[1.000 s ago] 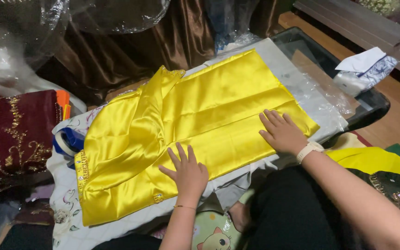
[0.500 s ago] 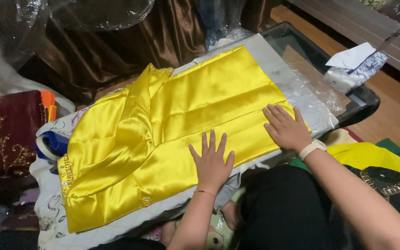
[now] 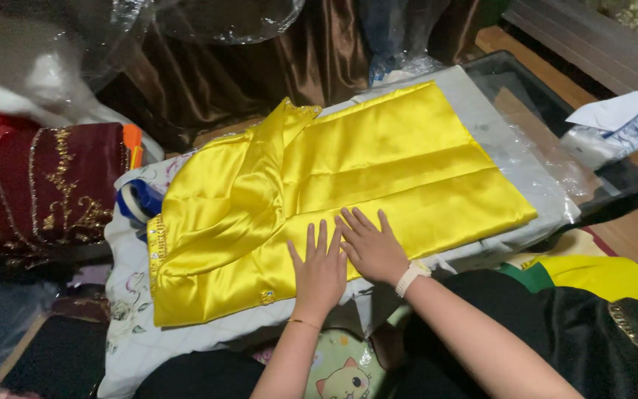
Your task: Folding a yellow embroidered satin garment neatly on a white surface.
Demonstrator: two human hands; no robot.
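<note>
A bright yellow satin garment [image 3: 378, 170] lies folded flat on a white quilted pad [image 3: 127, 325] over a low table. My left hand [image 3: 319, 270] presses flat on the garment's near edge, fingers spread. My right hand [image 3: 371, 247], with a pale band at the wrist, lies flat right beside it, the two hands touching. Neither hand holds anything. The garment's bunched sleeve part [image 3: 215, 214] sits to the left of the hands.
A maroon cloth with gold embroidery [image 3: 46, 192] lies at the left. Brown satin fabric [image 3: 260, 74] and clear plastic wrap [image 3: 223, 15] hang behind. A white and blue packet [image 3: 614, 122] rests on the dark glass table [image 3: 622, 185] at the right.
My right hand slid left along the garment's near edge until it met my left hand. My left hand moved slightly right. The view shifted a little.
</note>
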